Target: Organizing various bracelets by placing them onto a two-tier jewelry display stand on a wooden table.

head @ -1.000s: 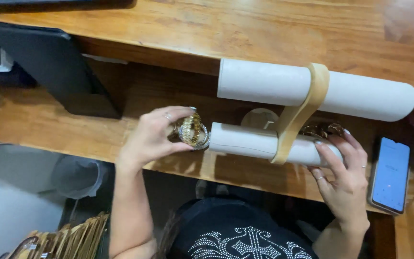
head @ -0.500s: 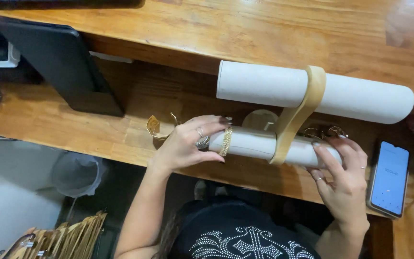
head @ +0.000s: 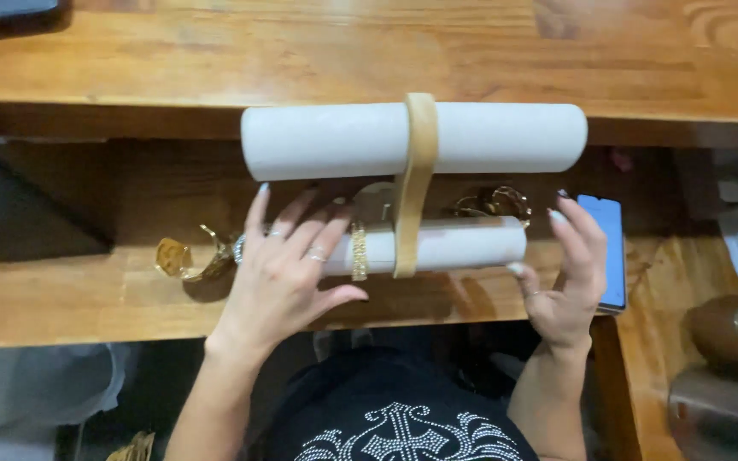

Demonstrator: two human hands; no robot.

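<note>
A blue smartphone (head: pixel 606 249) is lying on the wooden desk (head: pixel 471 51), with gold jewellery (head: pixel 188 259) sitting at the left.
</note>
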